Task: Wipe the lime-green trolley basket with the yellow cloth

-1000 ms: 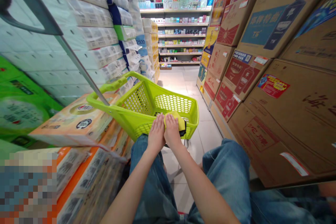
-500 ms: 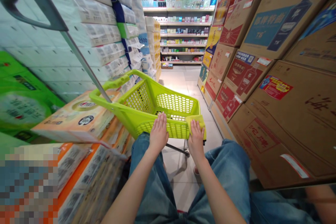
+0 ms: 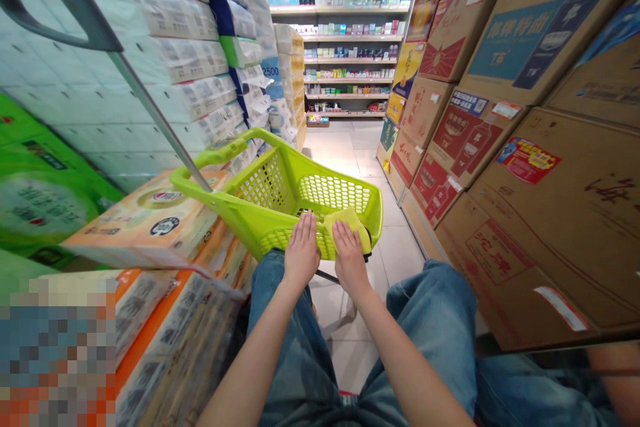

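A lime-green plastic shopping basket (image 3: 280, 187) on wheels stands in the aisle in front of my knees, tilted, with nothing visible inside. My left hand (image 3: 301, 250) lies flat on its near wall, fingers stretched out. My right hand (image 3: 349, 255) presses a yellow cloth (image 3: 347, 221) against the same wall, just right of the left hand, fingers flat on the cloth. Both forearms reach out over my jeans-clad legs.
Stacked tissue packs (image 3: 165, 47) and orange-and-white packs (image 3: 145, 227) wall the left side. Cardboard cartons (image 3: 540, 167) are piled along the right. A metal pull handle (image 3: 150, 113) slants up from the basket. The tiled aisle (image 3: 350, 147) runs to far shelves (image 3: 345, 53).
My right hand slid the yellow cloth from the middle of the near wall out to its right corner, then back left beside the left hand. The left hand stayed on the wall.
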`<state>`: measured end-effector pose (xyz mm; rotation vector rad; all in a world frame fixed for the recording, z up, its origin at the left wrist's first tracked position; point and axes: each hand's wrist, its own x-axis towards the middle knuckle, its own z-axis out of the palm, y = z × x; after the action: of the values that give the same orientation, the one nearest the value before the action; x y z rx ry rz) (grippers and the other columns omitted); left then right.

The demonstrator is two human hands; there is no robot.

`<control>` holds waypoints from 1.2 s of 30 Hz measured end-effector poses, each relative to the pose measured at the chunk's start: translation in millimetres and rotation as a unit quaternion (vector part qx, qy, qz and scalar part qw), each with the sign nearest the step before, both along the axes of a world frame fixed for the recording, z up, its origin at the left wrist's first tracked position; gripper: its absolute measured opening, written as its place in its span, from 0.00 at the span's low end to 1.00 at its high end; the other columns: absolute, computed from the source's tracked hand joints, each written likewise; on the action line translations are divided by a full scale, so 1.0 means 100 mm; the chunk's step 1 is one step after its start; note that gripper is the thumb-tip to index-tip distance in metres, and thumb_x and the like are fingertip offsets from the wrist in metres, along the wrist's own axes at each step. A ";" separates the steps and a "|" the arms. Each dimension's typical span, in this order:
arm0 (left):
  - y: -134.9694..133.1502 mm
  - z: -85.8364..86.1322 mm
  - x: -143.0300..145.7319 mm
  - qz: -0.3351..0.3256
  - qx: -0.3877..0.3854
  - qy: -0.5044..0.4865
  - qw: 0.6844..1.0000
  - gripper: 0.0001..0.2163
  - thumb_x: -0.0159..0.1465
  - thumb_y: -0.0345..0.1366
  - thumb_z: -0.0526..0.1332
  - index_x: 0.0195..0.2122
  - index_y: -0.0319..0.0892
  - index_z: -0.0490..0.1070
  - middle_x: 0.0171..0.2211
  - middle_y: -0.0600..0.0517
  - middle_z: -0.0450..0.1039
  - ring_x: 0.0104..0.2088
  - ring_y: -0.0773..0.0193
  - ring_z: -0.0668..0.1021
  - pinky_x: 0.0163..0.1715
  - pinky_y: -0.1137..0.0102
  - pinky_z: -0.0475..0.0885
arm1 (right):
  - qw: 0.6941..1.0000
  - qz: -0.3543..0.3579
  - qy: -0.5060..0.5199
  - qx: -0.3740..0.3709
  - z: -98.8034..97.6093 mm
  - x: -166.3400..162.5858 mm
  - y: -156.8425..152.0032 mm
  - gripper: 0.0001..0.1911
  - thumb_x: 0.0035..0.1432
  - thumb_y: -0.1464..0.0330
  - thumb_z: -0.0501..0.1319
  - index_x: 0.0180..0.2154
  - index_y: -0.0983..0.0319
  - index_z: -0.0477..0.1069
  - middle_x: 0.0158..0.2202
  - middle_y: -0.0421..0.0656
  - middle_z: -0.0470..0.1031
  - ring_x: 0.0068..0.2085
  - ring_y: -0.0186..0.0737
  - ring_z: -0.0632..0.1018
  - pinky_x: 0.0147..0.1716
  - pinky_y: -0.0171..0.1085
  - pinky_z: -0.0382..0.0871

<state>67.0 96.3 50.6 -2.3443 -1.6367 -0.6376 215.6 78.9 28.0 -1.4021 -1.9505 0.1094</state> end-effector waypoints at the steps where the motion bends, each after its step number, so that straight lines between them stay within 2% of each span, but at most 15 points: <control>1: 0.00 0.00 0.00 0.000 -0.002 0.001 1.000 0.42 0.56 0.27 0.56 0.71 0.32 0.39 0.72 0.40 0.46 0.71 0.52 0.50 0.69 0.56 0.52 | 1.000 -0.008 0.003 0.005 -0.05 0.11 -0.04 0.38 0.56 0.82 0.45 0.68 0.65 0.52 0.70 0.50 0.56 0.71 0.41 0.53 0.69 0.53 0.47; 4: -0.01 0.00 0.00 0.000 -0.007 0.004 1.000 0.42 0.56 0.28 0.57 0.71 0.32 0.39 0.72 0.40 0.44 0.72 0.52 0.49 0.69 0.57 0.51 | 0.999 -0.033 0.018 0.014 -0.18 0.40 -0.11 0.38 0.58 0.82 0.43 0.69 0.64 0.49 0.70 0.49 0.55 0.72 0.41 0.51 0.69 0.55 0.47; 7: -0.01 0.00 0.00 0.002 -0.010 0.004 1.000 0.42 0.56 0.27 0.56 0.71 0.32 0.40 0.72 0.41 0.44 0.72 0.53 0.48 0.69 0.57 0.50 | 0.999 -0.028 0.036 0.020 -0.27 0.54 -0.12 0.39 0.58 0.81 0.43 0.70 0.62 0.47 0.71 0.49 0.53 0.72 0.41 0.49 0.69 0.56 0.46; 12: 0.03 -0.01 -0.01 -0.001 -0.019 0.006 1.000 0.40 0.57 0.27 0.55 0.71 0.30 0.40 0.72 0.41 0.44 0.72 0.54 0.48 0.70 0.58 0.49 | 0.997 -0.029 0.061 0.032 -0.33 0.53 -0.01 0.38 0.59 0.80 0.43 0.70 0.61 0.47 0.71 0.49 0.53 0.73 0.40 0.47 0.69 0.57 0.45; 19: 0.14 -0.02 0.01 -0.015 -0.014 -0.005 1.000 0.41 0.57 0.27 0.55 0.71 0.33 0.39 0.71 0.41 0.47 0.71 0.55 0.50 0.69 0.58 0.50 | 0.996 -0.037 0.066 0.039 -0.31 0.56 0.15 0.37 0.58 0.80 0.45 0.69 0.63 0.52 0.70 0.50 0.55 0.72 0.41 0.49 0.69 0.56 0.44; 22: 0.15 -0.03 0.02 -0.014 -0.013 -0.013 1.000 0.41 0.56 0.26 0.55 0.71 0.33 0.39 0.72 0.41 0.46 0.71 0.54 0.50 0.69 0.58 0.50 | 0.993 -0.079 0.082 0.029 -0.29 0.44 0.17 0.38 0.56 0.81 0.44 0.68 0.65 0.53 0.70 0.51 0.55 0.72 0.42 0.50 0.69 0.57 0.43; 25: 0.14 -0.06 0.02 -0.013 -0.006 -0.018 1.000 0.43 0.56 0.26 0.55 0.71 0.33 0.36 0.72 0.40 0.46 0.72 0.54 0.49 0.69 0.56 0.50 | 0.987 -0.117 0.106 0.019 -0.24 0.14 0.21 0.41 0.52 0.82 0.45 0.68 0.67 0.52 0.70 0.53 0.55 0.72 0.44 0.50 0.69 0.59 0.43; 29: 0.13 -0.06 0.00 -0.003 0.000 -0.006 1.000 0.39 0.60 0.26 0.52 0.72 0.35 0.36 0.72 0.41 0.46 0.72 0.56 0.50 0.69 0.56 0.52 | 0.995 -0.063 0.075 -0.003 -0.08 -0.37 0.28 0.39 0.52 0.82 0.47 0.67 0.68 0.56 0.69 0.53 0.58 0.71 0.45 0.54 0.69 0.55 0.45; 31: 0.12 -0.05 -0.01 0.002 0.000 0.003 1.000 0.37 0.62 0.25 0.50 0.72 0.35 0.37 0.71 0.42 0.47 0.71 0.57 0.51 0.68 0.57 0.53 | 0.998 -0.045 0.051 -0.012 0.01 -0.50 0.28 0.37 0.54 0.81 0.47 0.66 0.69 0.57 0.68 0.53 0.58 0.71 0.45 0.55 0.70 0.53 0.46; 33: 0.12 -0.04 -0.02 -0.002 0.000 0.006 1.000 0.37 0.61 0.25 0.51 0.71 0.35 0.38 0.71 0.42 0.47 0.71 0.57 0.51 0.68 0.57 0.53 | 0.999 -0.031 0.027 -0.012 0.06 -0.48 0.24 0.37 0.55 0.81 0.47 0.66 0.69 0.57 0.69 0.52 0.58 0.70 0.44 0.56 0.70 0.51 0.47; 36: 0.11 -0.03 -0.03 -0.013 -0.002 0.002 1.000 0.40 0.58 0.25 0.54 0.71 0.34 0.39 0.72 0.42 0.45 0.72 0.55 0.50 0.69 0.57 0.52 | 1.000 -0.026 -0.002 -0.001 0.04 -0.19 0.12 0.39 0.53 0.83 0.46 0.68 0.65 0.55 0.69 0.48 0.58 0.70 0.41 0.56 0.69 0.50 0.48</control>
<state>64.1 107.2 47.9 -2.3722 -1.6085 -0.6353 197.0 90.5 31.5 -1.4535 -1.9167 0.0837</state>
